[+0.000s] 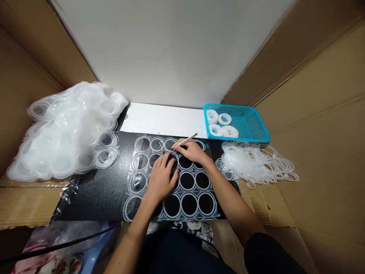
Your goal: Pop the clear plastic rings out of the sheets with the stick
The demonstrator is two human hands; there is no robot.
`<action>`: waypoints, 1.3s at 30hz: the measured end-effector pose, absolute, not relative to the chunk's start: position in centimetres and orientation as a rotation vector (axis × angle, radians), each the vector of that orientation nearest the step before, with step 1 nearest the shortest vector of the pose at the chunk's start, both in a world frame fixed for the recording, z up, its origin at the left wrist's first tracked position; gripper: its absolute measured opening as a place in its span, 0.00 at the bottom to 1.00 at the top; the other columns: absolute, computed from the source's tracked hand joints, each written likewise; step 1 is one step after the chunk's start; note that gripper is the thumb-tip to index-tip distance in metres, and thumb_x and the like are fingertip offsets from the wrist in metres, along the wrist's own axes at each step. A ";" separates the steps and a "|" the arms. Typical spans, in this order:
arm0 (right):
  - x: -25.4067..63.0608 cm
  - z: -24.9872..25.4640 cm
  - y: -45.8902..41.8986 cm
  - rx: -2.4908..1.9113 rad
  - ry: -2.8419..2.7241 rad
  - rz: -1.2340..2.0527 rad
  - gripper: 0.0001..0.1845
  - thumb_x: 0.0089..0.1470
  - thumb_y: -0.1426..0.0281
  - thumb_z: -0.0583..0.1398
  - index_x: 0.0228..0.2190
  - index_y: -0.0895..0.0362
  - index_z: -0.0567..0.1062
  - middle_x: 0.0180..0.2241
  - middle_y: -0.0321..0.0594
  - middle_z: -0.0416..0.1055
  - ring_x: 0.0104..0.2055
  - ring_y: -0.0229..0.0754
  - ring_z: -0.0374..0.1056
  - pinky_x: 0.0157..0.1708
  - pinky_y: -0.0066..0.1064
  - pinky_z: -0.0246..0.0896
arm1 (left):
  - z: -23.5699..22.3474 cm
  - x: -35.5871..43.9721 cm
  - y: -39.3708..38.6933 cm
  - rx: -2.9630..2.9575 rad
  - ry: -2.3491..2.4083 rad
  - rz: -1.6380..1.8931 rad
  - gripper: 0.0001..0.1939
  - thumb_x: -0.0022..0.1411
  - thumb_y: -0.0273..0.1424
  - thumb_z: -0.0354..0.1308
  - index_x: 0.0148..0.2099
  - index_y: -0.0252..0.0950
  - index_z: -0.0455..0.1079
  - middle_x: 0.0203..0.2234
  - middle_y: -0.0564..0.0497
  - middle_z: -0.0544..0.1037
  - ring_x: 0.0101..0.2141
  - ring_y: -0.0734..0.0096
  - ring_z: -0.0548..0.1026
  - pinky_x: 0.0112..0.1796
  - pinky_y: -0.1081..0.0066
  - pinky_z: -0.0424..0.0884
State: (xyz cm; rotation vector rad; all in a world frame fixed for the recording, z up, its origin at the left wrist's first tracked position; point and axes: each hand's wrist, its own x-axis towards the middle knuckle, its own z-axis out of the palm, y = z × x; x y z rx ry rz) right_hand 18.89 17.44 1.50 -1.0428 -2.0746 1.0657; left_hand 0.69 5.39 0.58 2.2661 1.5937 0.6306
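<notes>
A clear plastic sheet of rings (pixel 188 198) lies on a black mat (pixel 97 190) in front of me. My left hand (pixel 161 179) rests flat on the sheet near its middle, fingers spread and pressing down. My right hand (pixel 192 151) is closed on a thin stick-like tool (pixel 186 140) and holds its tip over a ring in the sheet's top row. Several ring holes on the right of the sheet show black; those on the left still have clear discs in them.
A big heap of clear plastic sheets (pixel 65 133) lies at the left. A turquoise basket (pixel 248 121) with white rings stands at the back right, with a pile of loose thin clear rings (pixel 256 163) before it. Cardboard walls stand on both sides.
</notes>
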 end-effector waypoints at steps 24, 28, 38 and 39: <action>18.8 0.6 16.9 -0.967 -2.122 0.913 0.11 0.68 0.68 0.59 0.41 0.52 0.84 0.42 0.39 0.83 0.48 0.45 0.76 0.54 0.40 0.69 | 1.1 1.2 6.4 2.258 1.657 0.466 0.24 0.73 0.39 0.53 0.66 0.36 0.64 0.67 0.39 0.66 0.64 0.46 0.64 0.61 0.46 0.63; 18.8 0.8 16.9 -0.983 -2.098 0.932 0.12 0.68 0.68 0.59 0.41 0.52 0.84 0.42 0.40 0.83 0.47 0.45 0.76 0.54 0.39 0.69 | 0.8 0.9 6.1 2.263 1.648 0.494 0.24 0.74 0.40 0.51 0.67 0.38 0.63 0.67 0.40 0.66 0.66 0.48 0.63 0.62 0.47 0.62; 18.7 0.6 16.8 -0.988 -2.105 0.905 0.12 0.68 0.69 0.59 0.40 0.52 0.84 0.42 0.38 0.84 0.49 0.44 0.76 0.56 0.39 0.68 | 0.5 0.9 6.0 2.299 1.663 0.490 0.24 0.74 0.40 0.51 0.66 0.37 0.64 0.67 0.41 0.67 0.65 0.48 0.63 0.62 0.48 0.62; 18.7 0.6 16.9 -0.989 -2.111 0.898 0.12 0.68 0.69 0.59 0.40 0.52 0.84 0.42 0.38 0.83 0.49 0.44 0.76 0.55 0.39 0.68 | 0.5 0.9 6.0 2.304 1.663 0.488 0.23 0.74 0.40 0.51 0.66 0.37 0.64 0.67 0.41 0.67 0.65 0.47 0.63 0.62 0.48 0.62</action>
